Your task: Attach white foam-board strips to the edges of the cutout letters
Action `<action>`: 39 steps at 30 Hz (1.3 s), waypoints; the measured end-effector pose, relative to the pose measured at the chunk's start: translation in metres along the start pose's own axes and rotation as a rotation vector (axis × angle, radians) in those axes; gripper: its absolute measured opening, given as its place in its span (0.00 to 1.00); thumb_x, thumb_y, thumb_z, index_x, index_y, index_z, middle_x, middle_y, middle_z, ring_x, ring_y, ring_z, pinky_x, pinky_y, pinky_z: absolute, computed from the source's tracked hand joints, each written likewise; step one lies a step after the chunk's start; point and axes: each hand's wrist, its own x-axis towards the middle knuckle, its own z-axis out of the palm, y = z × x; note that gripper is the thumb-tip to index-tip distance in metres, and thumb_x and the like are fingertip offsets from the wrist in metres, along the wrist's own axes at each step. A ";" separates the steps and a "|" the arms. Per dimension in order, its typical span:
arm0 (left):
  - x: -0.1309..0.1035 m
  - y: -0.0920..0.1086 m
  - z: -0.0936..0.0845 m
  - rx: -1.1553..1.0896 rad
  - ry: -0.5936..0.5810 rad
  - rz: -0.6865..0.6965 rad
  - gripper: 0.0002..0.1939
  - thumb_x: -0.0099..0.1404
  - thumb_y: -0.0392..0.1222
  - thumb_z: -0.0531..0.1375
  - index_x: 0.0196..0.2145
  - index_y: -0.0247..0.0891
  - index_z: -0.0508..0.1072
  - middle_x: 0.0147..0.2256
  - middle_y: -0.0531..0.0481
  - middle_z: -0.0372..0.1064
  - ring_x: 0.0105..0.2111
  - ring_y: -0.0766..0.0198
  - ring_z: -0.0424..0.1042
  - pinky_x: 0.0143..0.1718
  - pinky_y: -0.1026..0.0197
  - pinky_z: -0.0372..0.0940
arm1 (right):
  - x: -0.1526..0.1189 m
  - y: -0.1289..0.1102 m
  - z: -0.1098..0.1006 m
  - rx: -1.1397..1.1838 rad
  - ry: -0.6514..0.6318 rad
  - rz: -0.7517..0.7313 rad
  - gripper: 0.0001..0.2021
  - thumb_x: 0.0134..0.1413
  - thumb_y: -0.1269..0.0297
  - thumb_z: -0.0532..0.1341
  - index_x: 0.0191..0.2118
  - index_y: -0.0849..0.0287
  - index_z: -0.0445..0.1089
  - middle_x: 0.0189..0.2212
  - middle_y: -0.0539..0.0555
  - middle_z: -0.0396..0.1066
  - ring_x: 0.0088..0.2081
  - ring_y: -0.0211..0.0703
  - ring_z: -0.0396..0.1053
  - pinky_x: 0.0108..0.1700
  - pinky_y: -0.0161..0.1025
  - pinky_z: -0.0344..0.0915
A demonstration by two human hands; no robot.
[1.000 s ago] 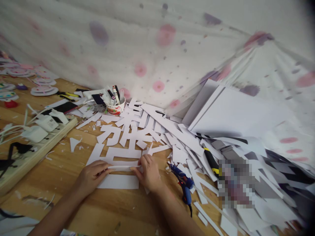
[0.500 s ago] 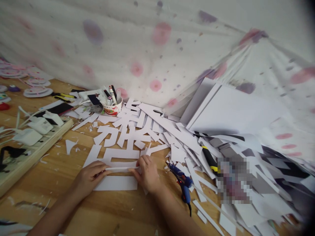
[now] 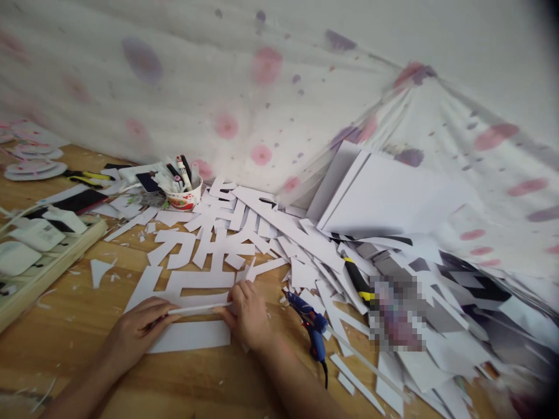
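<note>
Left hand (image 3: pixel 135 331) and right hand (image 3: pixel 248 317), lower centre of frame, each pinch one end of white strip (image 3: pixel 198 309), pressing it flat along white card piece (image 3: pixel 192 337); blue glue gun (image 3: pixel 308 323) just right

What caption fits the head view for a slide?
Two hands, left hand and right hand, press a white strip onto white card beside a blue glue gun.

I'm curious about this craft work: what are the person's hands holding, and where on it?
A narrow white strip, one hand at each end: left hand on its left end, right hand on its right, over a white sheet.
</note>
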 end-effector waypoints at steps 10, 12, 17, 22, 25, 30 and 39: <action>0.002 0.004 0.000 0.046 0.050 0.040 0.06 0.58 0.45 0.58 0.32 0.44 0.74 0.30 0.55 0.73 0.29 0.69 0.72 0.31 0.71 0.67 | -0.002 -0.001 0.002 -0.003 0.027 0.017 0.14 0.55 0.51 0.55 0.29 0.58 0.61 0.29 0.53 0.65 0.33 0.44 0.60 0.33 0.39 0.60; 0.001 0.002 0.001 0.060 0.072 0.043 0.06 0.58 0.45 0.58 0.31 0.43 0.74 0.29 0.55 0.73 0.29 0.69 0.73 0.31 0.71 0.67 | -0.002 -0.001 0.004 -0.013 0.031 0.019 0.15 0.55 0.50 0.55 0.29 0.58 0.61 0.29 0.53 0.65 0.33 0.45 0.60 0.34 0.40 0.60; -0.003 -0.004 0.003 0.095 0.073 0.022 0.07 0.58 0.46 0.58 0.32 0.43 0.73 0.31 0.54 0.73 0.30 0.68 0.73 0.32 0.70 0.67 | -0.003 -0.003 0.007 -0.015 0.051 0.045 0.14 0.55 0.50 0.55 0.30 0.57 0.61 0.29 0.53 0.65 0.34 0.45 0.61 0.35 0.40 0.60; -0.001 0.004 0.000 0.079 -0.060 -0.086 0.08 0.59 0.47 0.56 0.28 0.41 0.69 0.26 0.55 0.69 0.25 0.69 0.69 0.26 0.70 0.63 | -0.003 -0.003 0.006 0.003 0.067 0.037 0.14 0.56 0.51 0.54 0.30 0.57 0.61 0.29 0.53 0.65 0.34 0.44 0.60 0.35 0.40 0.60; 0.001 0.008 -0.001 0.071 -0.076 -0.108 0.09 0.60 0.47 0.55 0.28 0.40 0.68 0.24 0.56 0.66 0.24 0.70 0.66 0.25 0.70 0.61 | -0.003 -0.002 0.007 -0.006 0.065 0.025 0.14 0.55 0.51 0.55 0.31 0.57 0.62 0.29 0.53 0.64 0.34 0.44 0.60 0.35 0.40 0.60; 0.000 0.009 0.000 0.048 -0.080 -0.102 0.07 0.61 0.45 0.55 0.29 0.40 0.67 0.25 0.55 0.65 0.25 0.69 0.66 0.27 0.70 0.61 | -0.004 -0.001 0.008 -0.047 0.030 -0.053 0.09 0.56 0.58 0.56 0.31 0.57 0.65 0.30 0.53 0.66 0.33 0.45 0.58 0.35 0.40 0.59; 0.003 0.012 -0.002 0.022 -0.080 -0.123 0.08 0.60 0.45 0.54 0.27 0.40 0.68 0.24 0.54 0.66 0.24 0.69 0.66 0.26 0.69 0.62 | -0.006 -0.004 0.007 -0.021 -0.019 -0.059 0.07 0.57 0.62 0.55 0.30 0.55 0.67 0.31 0.53 0.66 0.33 0.43 0.58 0.37 0.41 0.58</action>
